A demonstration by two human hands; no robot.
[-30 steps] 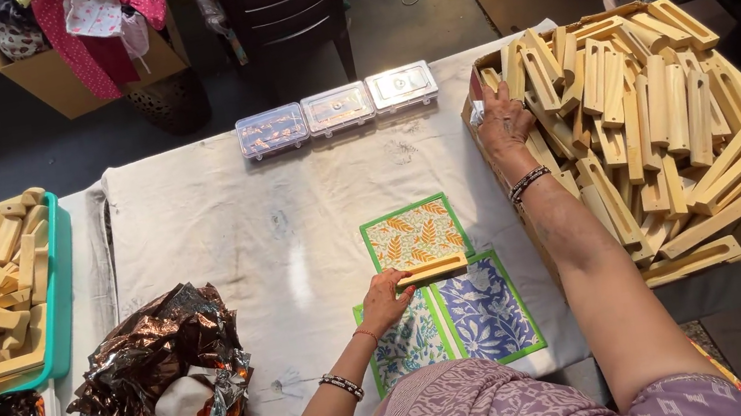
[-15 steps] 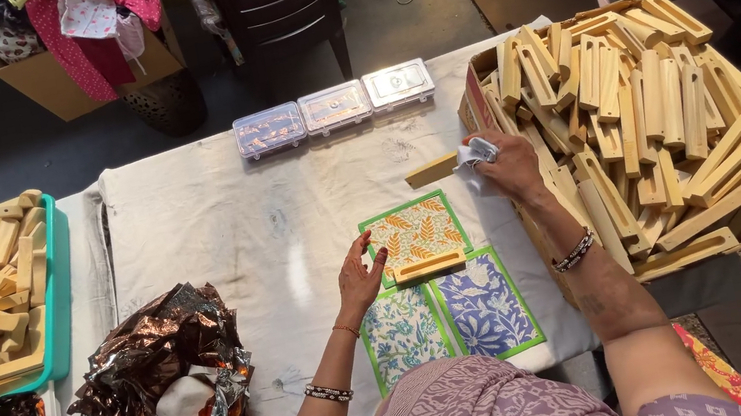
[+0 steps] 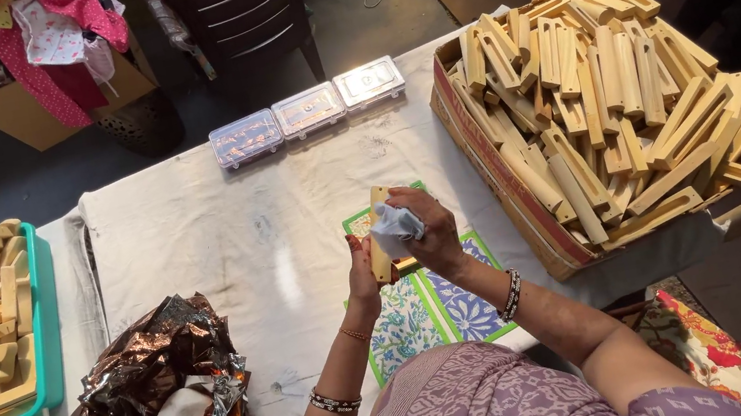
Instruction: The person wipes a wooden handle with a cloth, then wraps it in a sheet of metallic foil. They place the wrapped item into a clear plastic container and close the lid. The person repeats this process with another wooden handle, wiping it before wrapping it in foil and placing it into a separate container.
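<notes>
Two hands meet above the patterned tiles (image 3: 469, 307) near the table's front edge: the left hand (image 3: 363, 275) is closed around a wooden block (image 3: 380, 247), while the right hand (image 3: 431, 233) presses a clenched pale cloth (image 3: 393, 225) to it. Farther off sit a carton of wooden pieces (image 3: 616, 104) and three clear boxes (image 3: 309, 110).

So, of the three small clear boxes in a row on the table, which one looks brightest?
The rightmost clear box, nearest the carton of wooden pieces. Its lid glares white, while the middle one and the left one look duller.
</notes>
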